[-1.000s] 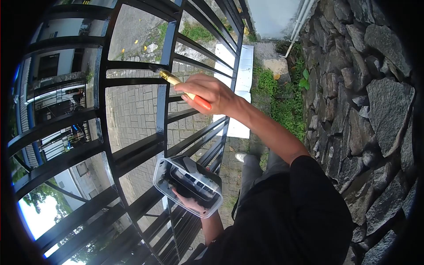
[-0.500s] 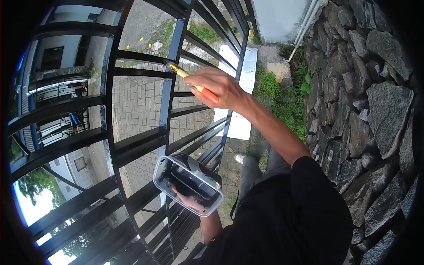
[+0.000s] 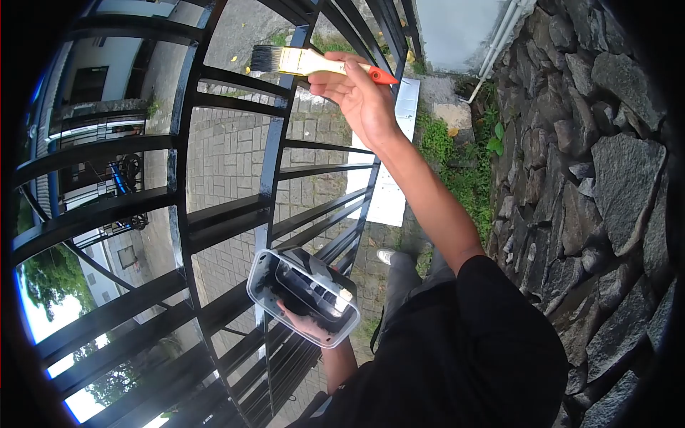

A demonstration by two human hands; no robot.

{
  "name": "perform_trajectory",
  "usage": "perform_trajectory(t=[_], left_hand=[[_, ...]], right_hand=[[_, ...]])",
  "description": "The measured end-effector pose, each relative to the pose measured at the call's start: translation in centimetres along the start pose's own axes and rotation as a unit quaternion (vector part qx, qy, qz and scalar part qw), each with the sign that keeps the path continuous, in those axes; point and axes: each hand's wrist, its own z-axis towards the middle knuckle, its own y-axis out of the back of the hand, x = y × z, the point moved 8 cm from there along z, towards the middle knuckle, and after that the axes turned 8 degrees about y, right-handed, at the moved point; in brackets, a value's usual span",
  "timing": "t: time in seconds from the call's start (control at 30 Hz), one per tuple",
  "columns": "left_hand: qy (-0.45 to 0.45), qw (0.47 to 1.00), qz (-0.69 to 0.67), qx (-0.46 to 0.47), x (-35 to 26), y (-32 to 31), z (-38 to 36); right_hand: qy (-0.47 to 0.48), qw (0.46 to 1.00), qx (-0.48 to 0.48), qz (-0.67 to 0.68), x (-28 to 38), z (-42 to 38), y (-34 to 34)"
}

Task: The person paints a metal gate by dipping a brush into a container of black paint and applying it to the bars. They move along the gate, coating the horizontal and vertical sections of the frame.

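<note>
My right hand holds a paintbrush by its pale handle with an orange end. The brush's dark, broad bristles point left, at the upper part of a black metal fence. Whether they touch a bar I cannot tell. Lower down, my left hand supports a clear plastic container from below, its fingers seen through the wall. Black paint coats the inside of the container, which is tilted beside the fence bars.
White sheets lie on the ground behind the fence. A rough stone wall rises on the right, with green plants at its foot. Pale pipes run down a white wall at the top. Brick paving shows through the bars.
My right hand has moved up and turned, so the brush now lies almost level with its broad side in view. My left hand and the container have hardly moved.
</note>
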Motion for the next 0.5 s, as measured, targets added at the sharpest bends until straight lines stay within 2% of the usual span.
perform_trajectory(t=[0.03,0.1,0.13,0.23,0.27,0.33,0.4,0.43,0.5], left_hand=[[0.0,1.0,0.0,0.001,0.1,0.2,0.1],[-0.015,1.0,-0.002,0.011,-0.1,0.3,0.1],[-0.015,1.0,-0.002,0.012,-0.1,0.4,0.1],[-0.047,0.997,0.044,-0.041,-0.3,1.1,-0.6],[-0.012,1.0,0.009,0.021,0.3,-0.3,-0.8],[0.022,0.996,-0.026,0.082,0.6,-1.3,-1.0],[0.016,0.999,-0.026,0.009,0.5,0.3,-0.8],[0.016,0.999,-0.028,0.008,0.6,0.4,-0.9],[0.033,0.996,-0.05,0.066,0.9,-0.7,-1.1]], right_hand=[[0.001,1.0,0.0,0.0,-0.3,0.3,-0.2],[-0.073,0.991,-0.004,0.111,-2.2,0.7,-0.5],[-0.073,0.991,-0.004,0.111,-2.8,0.7,-0.2],[-0.119,0.991,-0.035,0.044,-5.3,-0.5,2.4],[-0.12,0.991,-0.033,0.045,-5.5,-0.9,3.3],[-0.127,0.99,-0.063,-0.012,-5.6,-1.9,6.2],[-0.118,0.99,-0.072,-0.028,-5.1,-2.6,7.8],[-0.091,0.988,-0.081,-0.1,-4.3,-2.8,8.4],[-0.029,0.973,-0.086,-0.212,-2.9,-2.7,8.4]])
